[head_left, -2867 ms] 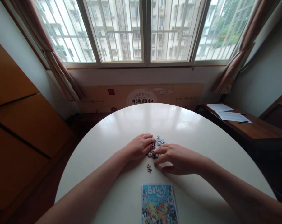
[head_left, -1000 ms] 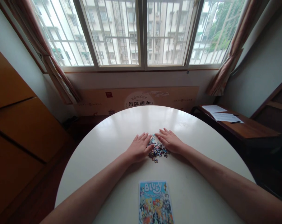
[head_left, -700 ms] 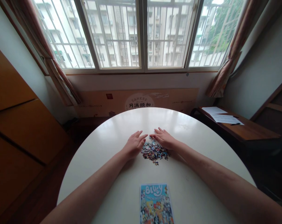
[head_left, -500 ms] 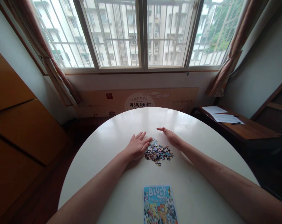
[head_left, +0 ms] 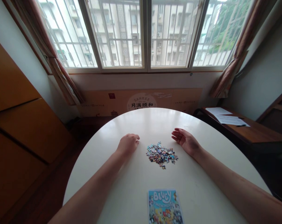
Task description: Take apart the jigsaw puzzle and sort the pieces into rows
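A loose pile of small jigsaw pieces (head_left: pixel 160 154), multicoloured, lies on the white round table (head_left: pixel 103 186). To its left is my left hand (head_left: pixel 128 143), back upward and apart from the pile. Its fingers bend loosely, with a small gap at the index finger and thumb; nothing shows between them, though the palm is hidden. On the pile's right, my right hand (head_left: pixel 186 142) is turned partly palm up, fingers stretched out, holding nothing. Closer to me lies a light-blue picture sheet (head_left: pixel 165 207) printed "BLUEY" with cartoon figures; its lower edge is cut off.
A brown side table (head_left: pixel 259 129) with papers (head_left: pixel 233 120) and a dark pen stands at the right. Beyond the round table are a printed board (head_left: pixel 117 99) and a barred window (head_left: pixel 145 37). A wooden cabinet (head_left: pixel 19 118) fills the left side.
My left hand has drawn back left from the pile and its fingers have curled. My right hand has moved right, away from the pieces, turning its palm up. The view has shifted slightly.
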A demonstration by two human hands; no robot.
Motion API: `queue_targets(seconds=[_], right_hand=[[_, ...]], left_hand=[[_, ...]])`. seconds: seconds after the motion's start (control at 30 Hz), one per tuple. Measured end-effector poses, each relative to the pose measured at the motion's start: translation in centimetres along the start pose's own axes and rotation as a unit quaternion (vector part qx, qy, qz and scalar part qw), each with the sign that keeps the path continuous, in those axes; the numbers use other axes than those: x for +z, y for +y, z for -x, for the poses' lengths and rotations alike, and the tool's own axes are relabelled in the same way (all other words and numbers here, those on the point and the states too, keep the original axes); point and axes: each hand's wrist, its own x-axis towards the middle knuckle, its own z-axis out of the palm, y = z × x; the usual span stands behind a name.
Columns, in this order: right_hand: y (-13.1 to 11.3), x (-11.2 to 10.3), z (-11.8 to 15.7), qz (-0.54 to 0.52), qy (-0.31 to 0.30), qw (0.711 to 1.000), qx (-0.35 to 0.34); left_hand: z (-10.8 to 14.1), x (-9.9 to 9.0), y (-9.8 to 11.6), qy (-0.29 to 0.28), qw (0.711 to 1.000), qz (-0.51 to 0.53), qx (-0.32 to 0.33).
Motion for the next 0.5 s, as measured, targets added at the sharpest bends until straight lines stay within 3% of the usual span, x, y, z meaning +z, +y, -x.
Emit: queue_targets(seconds=[0.2,0.37,0.5], right_hand=[[-0.1,-0.6,-0.1,-0.007,-0.001,1.0,0.027],[0.1,-0.2,0.2,0.083,-0.023,0.996,0.001],[0.8,0.3,0.7,0.215,-0.054,0.974,-0.05]], left_hand=[[0.1,0.2,-0.6,0.002,0.999,0.019,0.051],[0.0,0.3,-0.8,-0.019,1.0,-0.005,0.016],[-0.3,1.0,-1.6,0.001,0.999,-0.036,-0.031]])
